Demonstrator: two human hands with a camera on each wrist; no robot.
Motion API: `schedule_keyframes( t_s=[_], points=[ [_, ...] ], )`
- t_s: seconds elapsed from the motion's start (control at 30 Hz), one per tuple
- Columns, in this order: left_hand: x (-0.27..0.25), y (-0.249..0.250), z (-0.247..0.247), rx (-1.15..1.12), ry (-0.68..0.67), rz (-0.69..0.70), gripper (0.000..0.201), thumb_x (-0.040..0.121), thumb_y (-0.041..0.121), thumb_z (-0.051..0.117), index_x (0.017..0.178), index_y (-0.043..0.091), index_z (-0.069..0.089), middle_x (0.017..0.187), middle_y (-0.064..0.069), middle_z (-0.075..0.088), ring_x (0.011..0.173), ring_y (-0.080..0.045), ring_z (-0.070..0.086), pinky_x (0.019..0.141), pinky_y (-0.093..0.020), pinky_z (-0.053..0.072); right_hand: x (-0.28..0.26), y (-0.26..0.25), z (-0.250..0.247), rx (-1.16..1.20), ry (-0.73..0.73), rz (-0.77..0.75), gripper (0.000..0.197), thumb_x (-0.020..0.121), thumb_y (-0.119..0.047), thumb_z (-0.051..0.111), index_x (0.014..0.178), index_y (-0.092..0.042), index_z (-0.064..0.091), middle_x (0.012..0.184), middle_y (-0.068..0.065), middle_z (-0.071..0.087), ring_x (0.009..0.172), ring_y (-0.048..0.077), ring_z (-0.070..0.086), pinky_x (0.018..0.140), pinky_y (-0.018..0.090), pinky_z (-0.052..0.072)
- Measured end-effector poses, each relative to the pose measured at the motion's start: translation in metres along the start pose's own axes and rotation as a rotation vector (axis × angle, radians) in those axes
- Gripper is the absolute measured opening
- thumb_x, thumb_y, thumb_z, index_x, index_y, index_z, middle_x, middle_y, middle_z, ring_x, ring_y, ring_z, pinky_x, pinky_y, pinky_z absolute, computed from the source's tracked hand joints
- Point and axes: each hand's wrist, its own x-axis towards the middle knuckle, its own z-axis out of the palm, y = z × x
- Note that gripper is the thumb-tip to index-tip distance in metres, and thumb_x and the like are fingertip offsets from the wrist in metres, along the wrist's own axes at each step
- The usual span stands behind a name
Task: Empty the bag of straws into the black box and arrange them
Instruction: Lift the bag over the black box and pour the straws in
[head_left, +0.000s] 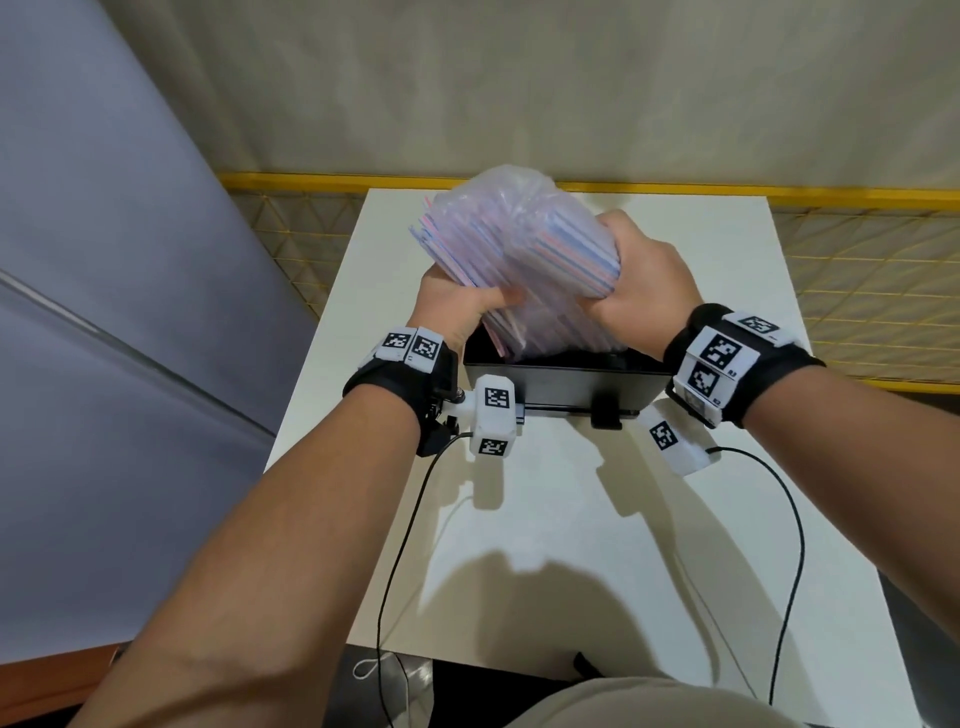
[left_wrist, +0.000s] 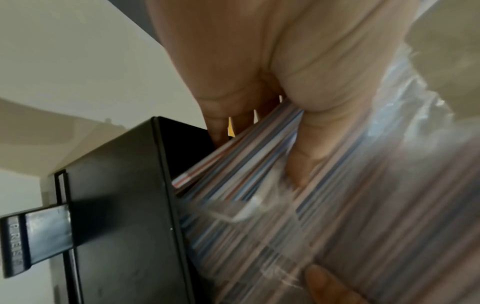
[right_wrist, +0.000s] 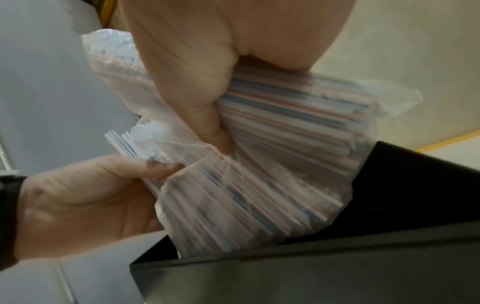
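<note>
A clear plastic bag of striped straws (head_left: 514, 244) is held tilted over the black box (head_left: 561, 382), its lower end reaching into the box's open top. My left hand (head_left: 462, 306) grips the bag's left lower side, thumb across the straws (left_wrist: 259, 174). My right hand (head_left: 639, 280) clutches the bag's right side, squeezing the bundle (right_wrist: 285, 115). In the right wrist view the bag's mouth (right_wrist: 233, 216) dips behind the box's near wall (right_wrist: 311, 273). In the left wrist view the straws slant past the box's edge (left_wrist: 124, 205). The box's inside is hidden.
The box stands mid-table on a white table (head_left: 545, 519). A black latch tab marked PRESS (left_wrist: 33, 236) sticks out of the box's side. Beyond the table runs a yellow-framed mesh barrier (head_left: 831, 270). Two thin black cables (head_left: 789, 545) trail from my wrists over the table's front.
</note>
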Motion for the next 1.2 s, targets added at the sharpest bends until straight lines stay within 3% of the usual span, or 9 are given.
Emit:
schedule_keyframes(
  t_s=[0.07, 0.17, 0.3, 0.57, 0.77, 0.93, 1.0, 1.07, 1.2],
  points=[
    [0.000, 0.000, 0.000, 0.012, -0.001, 0.006, 0.070, 0.042, 0.009, 0.097, 0.108, 0.009, 0.074, 0.108, -0.015, 0.079, 0.105, -0.036, 0.074, 0.095, -0.056, 0.058, -0.001, 0.004, 0.000, -0.041, -0.025, -0.014, 0.048, 0.080, -0.018, 0.069, 0.123, -0.024, 0.047, 0.094, 0.002, 0.062, 0.083, 0.029, 0.061, 0.071, 0.035, 0.051],
    [-0.001, -0.001, -0.001, 0.067, 0.001, 0.011, 0.058, 0.049, 0.004, 0.094, 0.103, 0.008, 0.075, 0.104, -0.014, 0.079, 0.100, -0.033, 0.076, 0.094, -0.053, 0.060, -0.004, 0.010, 0.000, -0.005, -0.005, 0.033, 0.050, 0.080, -0.019, 0.072, 0.124, -0.024, 0.049, 0.095, 0.001, 0.062, 0.082, 0.026, 0.059, 0.069, 0.030, 0.045],
    [0.003, 0.000, -0.003, 0.147, -0.019, 0.045, 0.044, 0.063, -0.003, 0.094, 0.100, 0.010, 0.075, 0.100, -0.009, 0.080, 0.093, -0.022, 0.078, 0.089, -0.040, 0.062, -0.001, 0.012, 0.004, -0.014, -0.105, 0.070, 0.045, 0.077, -0.021, 0.077, 0.116, -0.022, 0.054, 0.096, 0.004, 0.064, 0.085, 0.027, 0.062, 0.066, 0.027, 0.043],
    [0.017, 0.009, -0.016, 0.403, -0.170, 0.091, 0.036, 0.069, 0.004, 0.094, 0.099, 0.015, 0.075, 0.098, 0.002, 0.079, 0.085, 0.000, 0.075, 0.077, -0.018, 0.059, 0.007, 0.007, -0.002, 0.038, -0.006, 0.178, 0.039, 0.073, -0.014, 0.075, 0.109, -0.019, 0.059, 0.093, 0.006, 0.066, 0.085, 0.027, 0.062, 0.069, 0.030, 0.047],
    [0.024, 0.008, -0.023, 0.446, -0.256, 0.089, 0.045, 0.069, 0.007, 0.095, 0.108, 0.015, 0.075, 0.102, 0.006, 0.079, 0.094, -0.002, 0.075, 0.086, -0.022, 0.059, 0.008, 0.006, -0.005, 0.235, 0.013, 0.262, 0.034, 0.070, -0.005, 0.079, 0.085, -0.027, 0.059, 0.086, 0.001, 0.064, 0.083, 0.022, 0.061, 0.071, 0.031, 0.048],
    [0.027, 0.000, -0.029, 0.624, -0.303, 0.091, 0.075, 0.050, 0.056, 0.093, 0.114, 0.025, 0.073, 0.107, 0.012, 0.078, 0.099, -0.003, 0.073, 0.094, -0.033, 0.060, -0.002, 0.002, -0.013, 0.283, 0.073, 0.306, 0.024, 0.071, 0.001, 0.080, 0.084, -0.012, 0.065, 0.085, 0.012, 0.067, 0.080, 0.020, 0.062, 0.076, 0.042, 0.056],
    [0.024, 0.002, -0.030, 0.610, -0.347, 0.110, 0.073, 0.052, 0.055, 0.094, 0.115, 0.025, 0.072, 0.109, 0.011, 0.077, 0.103, -0.006, 0.073, 0.097, -0.036, 0.059, -0.006, 0.001, -0.016, 0.283, 0.091, 0.337, 0.024, 0.071, 0.002, 0.080, 0.090, -0.004, 0.066, 0.092, 0.023, 0.069, 0.080, 0.020, 0.061, 0.079, 0.046, 0.056],
    [0.022, 0.008, -0.032, 0.470, -0.366, 0.090, 0.066, 0.061, 0.037, 0.098, 0.118, 0.020, 0.070, 0.112, 0.008, 0.078, 0.106, -0.009, 0.073, 0.101, -0.038, 0.057, -0.010, 0.000, -0.019, 0.310, 0.103, 0.363, 0.030, 0.072, 0.004, 0.080, 0.097, -0.001, 0.066, 0.099, 0.026, 0.069, 0.082, 0.021, 0.062, 0.079, 0.043, 0.056],
    [0.025, 0.010, -0.032, 0.308, -0.328, 0.034, 0.070, 0.057, 0.037, 0.098, 0.119, 0.017, 0.071, 0.113, 0.001, 0.079, 0.109, -0.017, 0.074, 0.104, -0.046, 0.056, -0.014, -0.004, -0.014, 0.284, 0.093, 0.377, 0.033, 0.072, 0.003, 0.080, 0.100, -0.006, 0.066, 0.096, 0.011, 0.067, 0.089, 0.024, 0.063, 0.069, 0.028, 0.050]
  ],
)
